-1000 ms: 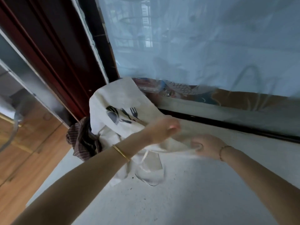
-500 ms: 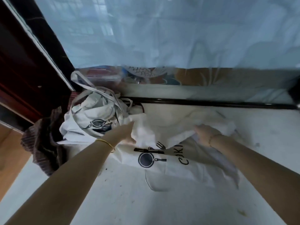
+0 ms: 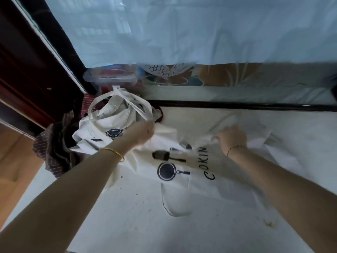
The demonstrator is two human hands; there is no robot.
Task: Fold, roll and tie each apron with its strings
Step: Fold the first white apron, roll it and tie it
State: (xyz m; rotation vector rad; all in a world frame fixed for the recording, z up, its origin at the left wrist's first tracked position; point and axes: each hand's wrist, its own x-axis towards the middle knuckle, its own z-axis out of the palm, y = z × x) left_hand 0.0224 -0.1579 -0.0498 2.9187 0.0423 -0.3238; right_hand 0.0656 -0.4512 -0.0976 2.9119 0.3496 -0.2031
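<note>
On the white table (image 3: 127,225) the white apron (image 3: 209,181) lay print-up, its long axis running left to right and its lettering reading away from the person. The left hand (image 3: 143,133) and right hand (image 3: 232,137) each gripped its bunched far edge. Beyond, to the left, sat a heap of aprons (image 3: 109,121).

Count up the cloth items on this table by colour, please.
White: 2, the spread apron and the crumpled apron in the pile.
Striped: 1, the dark striped cloth; whether it is more than one piece cannot be told.
Total: 3
</note>
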